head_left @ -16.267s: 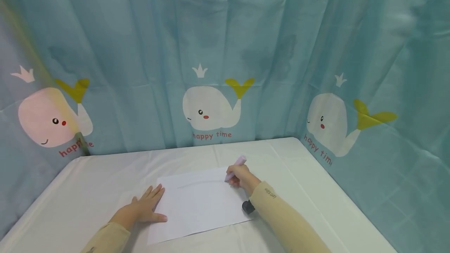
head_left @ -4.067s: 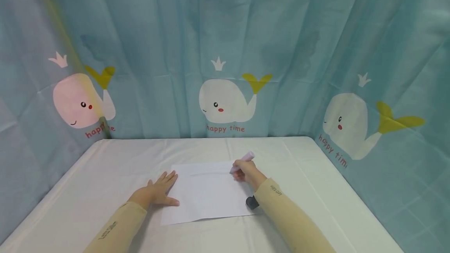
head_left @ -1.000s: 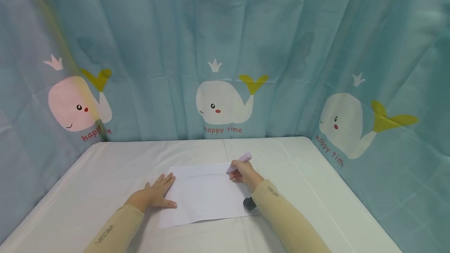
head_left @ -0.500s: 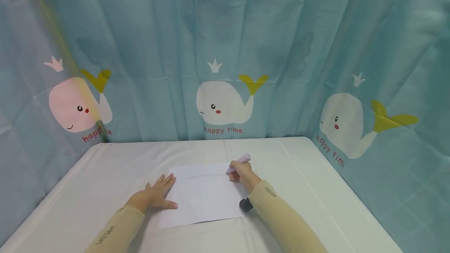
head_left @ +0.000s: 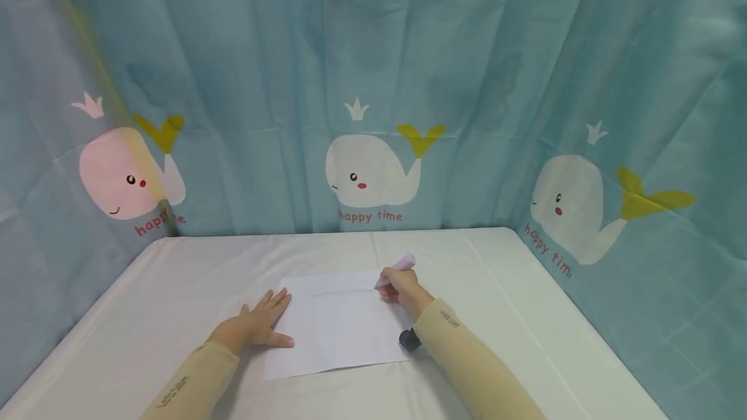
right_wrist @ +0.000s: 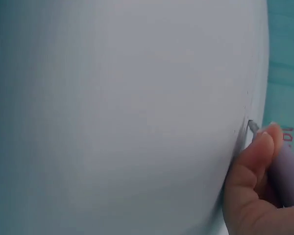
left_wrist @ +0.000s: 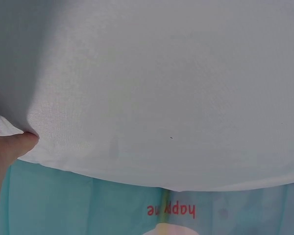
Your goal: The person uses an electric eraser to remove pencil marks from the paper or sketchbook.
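A white sheet of paper (head_left: 332, 336) lies on the table, with a faint thin line (head_left: 341, 291) across its upper part. My right hand (head_left: 404, 289) pinches a thick lavender marker (head_left: 406, 262) near its tip, at the right end of that line. In the right wrist view the marker (right_wrist: 286, 176) slants between thumb and fingers, its grey tip at the white surface. On the paper's left edge rests my left hand (head_left: 253, 328), palm down with fingers spread. Only part of the left hand (left_wrist: 10, 147) shows in the left wrist view.
The table (head_left: 502, 316) wears a white cloth. A blue-green curtain (head_left: 251, 115) with printed whales encloses its back and sides. A small black device (head_left: 410, 340) sits by the right sleeve, over the paper's right side.
Since the earliest frame, the view has shifted, and both hands and the paper sit slightly differently in it. Over the last second the marker and hands have barely moved. The line looks much the same.
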{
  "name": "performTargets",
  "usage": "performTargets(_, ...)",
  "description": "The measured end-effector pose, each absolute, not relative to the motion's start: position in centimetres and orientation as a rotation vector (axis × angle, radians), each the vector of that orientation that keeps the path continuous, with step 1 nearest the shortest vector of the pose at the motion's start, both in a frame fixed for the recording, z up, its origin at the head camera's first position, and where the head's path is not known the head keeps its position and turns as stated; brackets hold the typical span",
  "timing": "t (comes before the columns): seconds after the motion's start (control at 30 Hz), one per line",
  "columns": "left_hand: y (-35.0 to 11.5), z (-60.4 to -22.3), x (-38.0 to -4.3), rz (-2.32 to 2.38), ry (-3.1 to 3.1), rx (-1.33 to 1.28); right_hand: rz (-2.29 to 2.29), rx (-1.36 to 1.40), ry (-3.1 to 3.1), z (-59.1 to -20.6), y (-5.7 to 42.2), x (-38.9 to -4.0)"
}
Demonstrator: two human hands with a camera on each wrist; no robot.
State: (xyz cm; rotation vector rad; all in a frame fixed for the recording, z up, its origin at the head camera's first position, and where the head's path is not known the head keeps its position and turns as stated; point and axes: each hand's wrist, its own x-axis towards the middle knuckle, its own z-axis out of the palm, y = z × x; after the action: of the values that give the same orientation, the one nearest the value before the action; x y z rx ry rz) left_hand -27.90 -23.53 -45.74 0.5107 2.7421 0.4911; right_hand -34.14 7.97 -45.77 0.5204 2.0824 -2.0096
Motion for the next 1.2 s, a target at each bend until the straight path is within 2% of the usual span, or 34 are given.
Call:
performTargets(0.6, -23.91, -46.0, -28.1, 0.511, 2.712, 0.512, -2.064, 0.498, 1.99, -45.71, 7.95, -33.95)
performTargets(0.9, -23.45, -45.8, -27.88, 0.497, 2.736, 0.518, -2.096, 0.609, 2.046, -45.8, 7.7, -33.99)
performTargets(1.2, -23.46, -45.93, -27.97, 0.492, 2.742, 0.504, -2.015, 0.537, 2.064, -45.41, 7.68, -34.0)
